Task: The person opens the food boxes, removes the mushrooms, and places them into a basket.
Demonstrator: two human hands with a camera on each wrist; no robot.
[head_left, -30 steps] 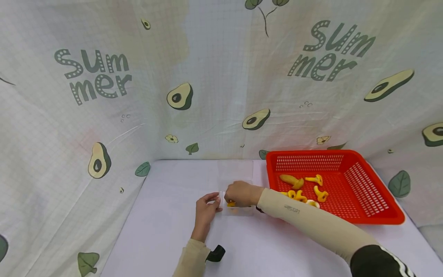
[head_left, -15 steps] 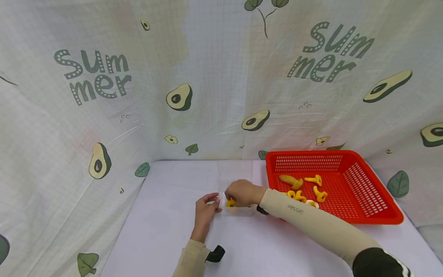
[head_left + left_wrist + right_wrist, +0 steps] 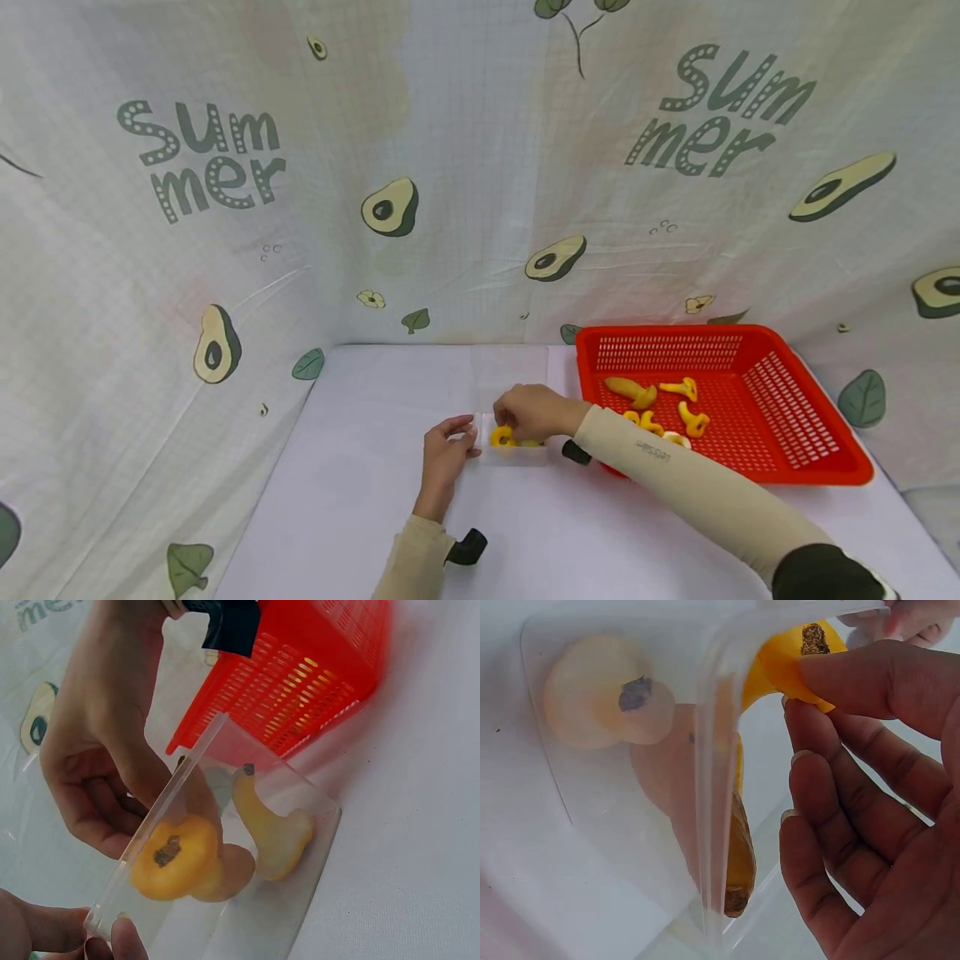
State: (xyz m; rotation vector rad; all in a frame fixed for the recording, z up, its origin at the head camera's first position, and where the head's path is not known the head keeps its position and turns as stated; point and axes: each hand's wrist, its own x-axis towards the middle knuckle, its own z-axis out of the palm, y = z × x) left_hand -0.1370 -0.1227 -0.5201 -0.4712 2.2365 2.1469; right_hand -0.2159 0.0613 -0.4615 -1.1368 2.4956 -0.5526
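A clear plastic box (image 3: 491, 458) stands on the white table, its lid (image 3: 510, 365) folded back behind it. At its left rim, my left hand (image 3: 444, 458) pinches the wall between thumb and fingers. My right hand (image 3: 538, 414) reaches into the box from the right, its thumb and index finger pinching a yellow mushroom (image 3: 780, 667) with a dark stem end. Through the clear wall in the left wrist view, a pale yellow mushroom (image 3: 274, 836) lies beside that one. In the right wrist view, a brownish mushroom (image 3: 739, 862) leans near the rim.
Right of the box stands a red perforated basket (image 3: 795, 417) holding several yellow mushrooms (image 3: 695, 421) and a brownish mushroom (image 3: 632, 390). My right forearm crosses over its front edge. A printed cloth (image 3: 465, 167) hangs behind the table.
My right hand has shifted slightly right and up within the box, uncovering more of the yellow mushrooms there. My left hand has stayed on the rim.
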